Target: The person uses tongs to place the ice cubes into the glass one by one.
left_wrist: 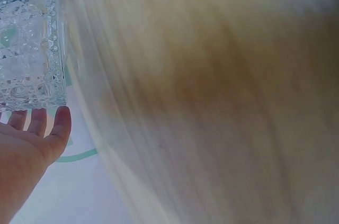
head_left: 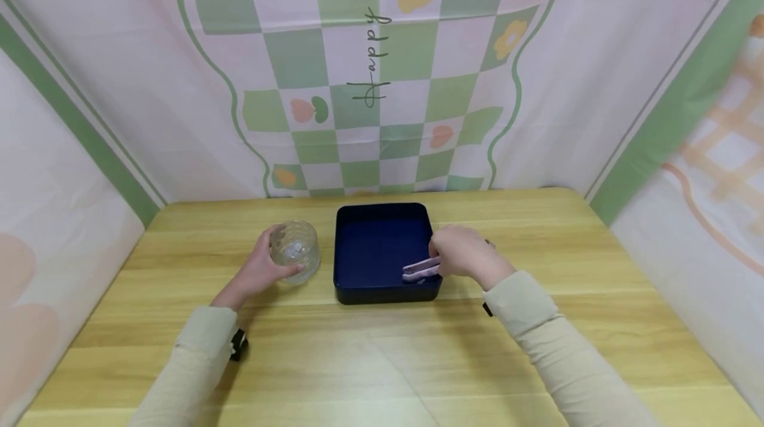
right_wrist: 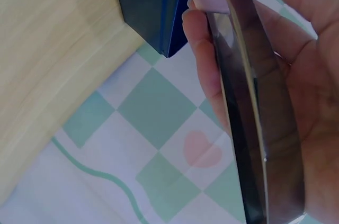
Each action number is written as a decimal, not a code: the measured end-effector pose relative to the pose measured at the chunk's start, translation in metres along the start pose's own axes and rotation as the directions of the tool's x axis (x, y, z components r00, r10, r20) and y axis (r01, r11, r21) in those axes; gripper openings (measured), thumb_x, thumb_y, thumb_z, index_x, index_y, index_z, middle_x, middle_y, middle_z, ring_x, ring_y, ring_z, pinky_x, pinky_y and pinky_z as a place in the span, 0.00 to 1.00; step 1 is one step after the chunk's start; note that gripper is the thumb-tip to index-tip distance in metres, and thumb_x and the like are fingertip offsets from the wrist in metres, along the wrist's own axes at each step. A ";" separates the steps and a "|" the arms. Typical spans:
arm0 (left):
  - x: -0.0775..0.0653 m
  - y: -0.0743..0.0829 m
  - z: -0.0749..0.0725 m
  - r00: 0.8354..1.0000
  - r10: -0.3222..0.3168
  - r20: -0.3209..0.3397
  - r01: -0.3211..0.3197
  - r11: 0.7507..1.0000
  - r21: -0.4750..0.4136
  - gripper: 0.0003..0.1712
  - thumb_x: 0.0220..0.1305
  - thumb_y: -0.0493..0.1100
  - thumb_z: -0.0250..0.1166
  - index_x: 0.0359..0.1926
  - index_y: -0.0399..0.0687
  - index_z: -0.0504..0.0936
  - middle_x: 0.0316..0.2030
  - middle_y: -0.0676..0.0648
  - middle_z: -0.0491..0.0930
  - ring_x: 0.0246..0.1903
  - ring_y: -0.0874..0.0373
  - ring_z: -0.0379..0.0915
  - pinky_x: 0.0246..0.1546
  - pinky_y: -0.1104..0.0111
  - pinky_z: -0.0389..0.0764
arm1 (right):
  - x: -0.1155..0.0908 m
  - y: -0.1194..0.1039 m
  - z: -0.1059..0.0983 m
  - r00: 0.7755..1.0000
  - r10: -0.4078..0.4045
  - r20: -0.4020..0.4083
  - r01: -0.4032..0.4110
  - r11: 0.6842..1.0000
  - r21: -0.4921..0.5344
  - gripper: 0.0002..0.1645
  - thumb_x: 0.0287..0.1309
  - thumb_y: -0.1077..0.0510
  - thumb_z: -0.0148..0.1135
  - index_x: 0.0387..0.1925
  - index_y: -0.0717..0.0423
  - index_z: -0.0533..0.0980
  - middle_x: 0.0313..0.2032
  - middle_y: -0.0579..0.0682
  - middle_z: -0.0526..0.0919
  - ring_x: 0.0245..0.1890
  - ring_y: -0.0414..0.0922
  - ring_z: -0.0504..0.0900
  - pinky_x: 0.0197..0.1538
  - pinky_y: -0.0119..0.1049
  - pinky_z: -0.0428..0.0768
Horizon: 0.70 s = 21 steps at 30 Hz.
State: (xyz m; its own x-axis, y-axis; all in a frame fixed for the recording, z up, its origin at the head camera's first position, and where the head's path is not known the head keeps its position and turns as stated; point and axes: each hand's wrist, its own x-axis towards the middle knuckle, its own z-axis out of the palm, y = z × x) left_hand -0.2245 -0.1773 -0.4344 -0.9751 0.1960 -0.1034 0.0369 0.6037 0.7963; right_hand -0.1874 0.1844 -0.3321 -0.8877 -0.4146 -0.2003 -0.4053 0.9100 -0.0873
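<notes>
My left hand (head_left: 262,268) grips a clear, patterned glass (head_left: 296,251) from its left side, thumb at the near side and fingers round the back. In the left wrist view the fingertips lie along the wall of the glass (left_wrist: 32,49). With my right hand (head_left: 462,253) I hold tongs with metal arms (right_wrist: 270,128) and pale pinkish-purple tips (head_left: 421,270). Those tips reach over the near right corner of a dark blue square tray (head_left: 376,241), close together. Just below them a small pale thing (head_left: 421,281) shows, too small to make out.
Tray and glass stand on a light wooden table (head_left: 352,361), the glass just left of the tray. Behind the table's far edge hangs a green and white checked cloth (head_left: 358,115). More cloth walls (head_left: 674,248) close in both sides.
</notes>
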 end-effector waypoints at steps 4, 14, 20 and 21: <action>0.000 0.000 0.000 1.000 0.008 -0.002 -0.008 1.000 -0.005 0.61 0.49 0.55 0.74 0.73 0.45 0.43 0.71 0.32 0.49 0.67 0.33 0.53 0.65 0.40 0.63 | 0.000 0.001 0.001 1.000 -0.010 -0.030 0.010 1.000 -0.008 0.03 0.45 0.65 0.68 0.26 0.57 0.82 0.25 0.48 0.83 0.25 0.43 0.76 0.30 0.38 0.79; -0.001 0.002 0.001 1.000 0.005 -0.009 -0.005 1.000 -0.008 0.61 0.49 0.54 0.74 0.73 0.45 0.44 0.70 0.32 0.50 0.67 0.33 0.55 0.64 0.40 0.64 | 0.005 0.004 0.007 0.991 0.033 -0.130 -0.027 0.998 0.051 0.14 0.46 0.65 0.68 0.39 0.60 0.84 0.38 0.54 0.87 0.36 0.49 0.84 0.38 0.42 0.83; 0.000 0.002 0.001 1.000 0.004 -0.007 -0.004 1.000 -0.004 0.61 0.50 0.55 0.73 0.73 0.44 0.43 0.70 0.31 0.50 0.67 0.33 0.54 0.65 0.40 0.63 | 0.006 0.005 0.011 0.981 0.046 -0.187 -0.031 0.996 0.080 0.16 0.46 0.65 0.67 0.42 0.60 0.83 0.39 0.54 0.87 0.36 0.49 0.84 0.36 0.42 0.83; 0.000 0.002 0.001 1.000 0.004 -0.006 -0.004 1.000 -0.005 0.61 0.50 0.55 0.73 0.73 0.43 0.43 0.70 0.31 0.50 0.67 0.32 0.54 0.65 0.40 0.63 | 0.007 0.006 0.012 0.979 0.043 -0.200 -0.027 0.996 0.082 0.16 0.46 0.66 0.67 0.41 0.60 0.83 0.39 0.54 0.87 0.36 0.49 0.84 0.36 0.41 0.82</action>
State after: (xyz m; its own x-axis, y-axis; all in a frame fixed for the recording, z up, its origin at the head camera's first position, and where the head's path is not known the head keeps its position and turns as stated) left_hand -0.2238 -0.1749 -0.4334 -0.9762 0.1942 -0.0968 0.0400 0.5993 0.7995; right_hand -0.1929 0.1868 -0.3455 -0.9300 -0.3675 -0.0051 -0.3619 0.9180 -0.1620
